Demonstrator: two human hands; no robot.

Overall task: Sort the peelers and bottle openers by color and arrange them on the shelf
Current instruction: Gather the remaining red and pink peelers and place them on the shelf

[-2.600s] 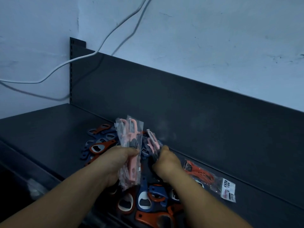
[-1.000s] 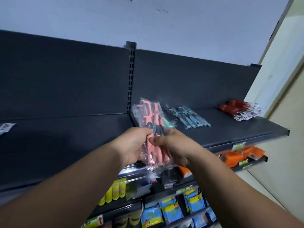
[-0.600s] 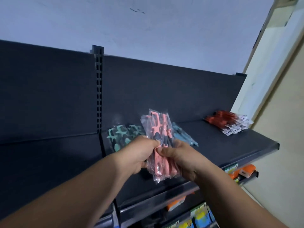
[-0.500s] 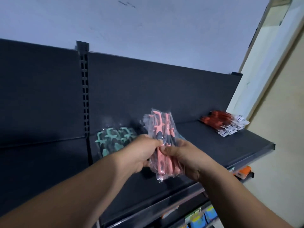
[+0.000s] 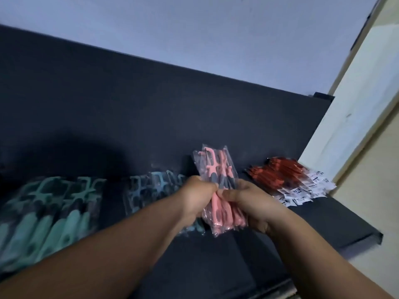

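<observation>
Peelers of pink colour [image 5: 216, 167], packed in clear plastic bags, stand as one upright bundle between my two hands, just above the dark shelf [image 5: 323, 225]. My left hand [image 5: 194, 199] grips the bundle from its left side, with the fingers curled round the middle of the bags. My right hand [image 5: 252, 203] grips it from the right side in the same way, and its thumb lies across the front, almost touching my left hand. The heads of the peelers point up and the handles come out below my hands.

Behind my left hand, blue peelers [image 5: 151, 188] lie in a group on the shelf, just beside the pink bundle. Further left lie teal peelers [image 5: 54, 208], rather blurred. To the right, near the end of the shelf, red peelers [image 5: 278, 175] lie in a pile, with their white labels [image 5: 302, 190] turned to the front. A dark back panel [image 5: 151, 104] rises behind all the groups, a pale wall [image 5: 194, 29] is above it, and a cream wall [image 5: 367, 104] stands at the right.
</observation>
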